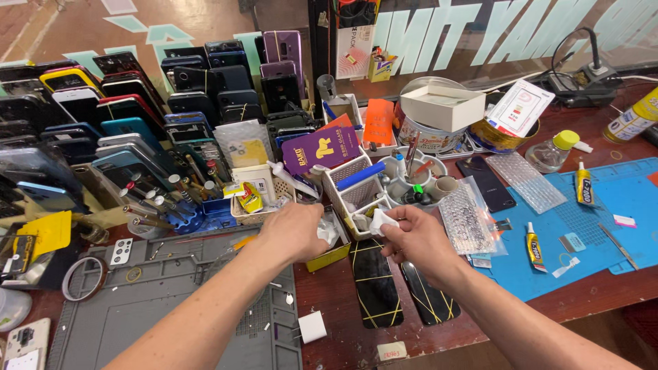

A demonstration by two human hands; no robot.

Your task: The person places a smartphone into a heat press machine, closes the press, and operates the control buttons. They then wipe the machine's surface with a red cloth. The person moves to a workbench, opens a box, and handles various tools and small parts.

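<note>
Just left of the white plastic mesh basket (pixel 354 183), the left hand (pixel 296 229) curls loosely closed around crumpled white tissue (pixel 326 233). At the basket's front edge, nearer, the right hand (pixel 415 236) pinches a small white folded wipe (pixel 381 220), its length angled up-left toward the left hand.

Beside the blue mat (pixel 617 199) lie two black phones (pixel 375 282) crossed with yellow bands; the white wad (pixel 381 220) (perhaps tissue) sits above them on the reddish-brown tabletop (pixel 548 301).
</note>
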